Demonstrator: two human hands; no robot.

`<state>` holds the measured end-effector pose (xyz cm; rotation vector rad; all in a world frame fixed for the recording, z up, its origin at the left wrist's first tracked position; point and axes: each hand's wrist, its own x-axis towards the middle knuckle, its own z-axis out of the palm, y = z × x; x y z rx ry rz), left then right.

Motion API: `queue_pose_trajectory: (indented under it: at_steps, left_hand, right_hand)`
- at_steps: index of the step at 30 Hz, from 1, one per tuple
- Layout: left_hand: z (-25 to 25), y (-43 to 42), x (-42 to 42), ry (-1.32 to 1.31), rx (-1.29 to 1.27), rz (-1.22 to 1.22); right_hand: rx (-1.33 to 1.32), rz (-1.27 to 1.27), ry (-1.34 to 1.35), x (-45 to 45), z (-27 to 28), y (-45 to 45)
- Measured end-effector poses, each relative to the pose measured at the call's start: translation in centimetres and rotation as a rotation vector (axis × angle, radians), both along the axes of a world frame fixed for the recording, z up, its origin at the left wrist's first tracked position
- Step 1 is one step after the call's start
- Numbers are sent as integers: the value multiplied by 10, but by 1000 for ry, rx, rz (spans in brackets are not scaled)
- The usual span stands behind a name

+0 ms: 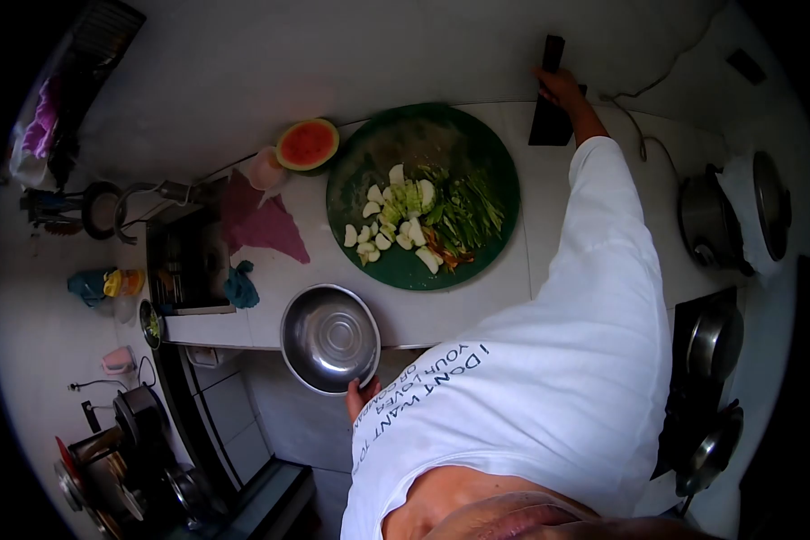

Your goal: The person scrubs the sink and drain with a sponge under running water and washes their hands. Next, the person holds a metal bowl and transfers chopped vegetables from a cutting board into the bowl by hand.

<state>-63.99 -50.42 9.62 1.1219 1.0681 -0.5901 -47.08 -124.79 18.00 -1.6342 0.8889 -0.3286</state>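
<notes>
My left hand [362,394] grips the rim of a shiny metal bowl [331,337], which has nothing in it and overlaps the counter's front edge. At the wall, my right hand [560,87] is closed around a long dark piece [553,54] above a dark, block-like base [551,124]. Whether these are a knife and its stand is too dim to tell. Between my hands lies a round green chopping board [396,272]. On it are white chunks [372,209], chopped green stalks [468,207] and some orange-red pieces [439,250].
Left of the board are a cut watermelon half [308,145], a pink cloth [265,220], a teal cloth [240,285] and the sink [166,243]. A dark pot [706,220] stands on the right, near pans [715,337] on the stove. A cord [641,94] runs along the wall.
</notes>
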Motion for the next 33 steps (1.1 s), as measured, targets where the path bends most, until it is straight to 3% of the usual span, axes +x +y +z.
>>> queue_pose_trajectory:
  at_steps: [3, 7, 9, 14, 22, 26, 33]
  left_hand:
    - [32, -24, 3, 11, 86, -31]
    - [10, -11, -5, -94, -105, 67]
    - [-2, -5, -6, -82, -63, 88]
    - [-23, 14, -8, -49, -89, 65]
    - [-8, 8, -2, -18, -18, 53]
    - [-10, 10, -1, -72, -44, 43]
    - [-41, 40, 4, 4, -128, -45]
  right_hand:
    - [2, -12, 64, 3, 1, 0]
    - [59, -103, 12, 6, -17, -4]
    - [19, -93, -20, 0, -26, -4]
    - [-349, 152, 163, -2, -39, -9]
    - [-638, 331, 514, -48, 30, 90]
    - [-789, 284, 370, -95, 17, 124]
    - [-726, 132, 68, -175, -9, 156]
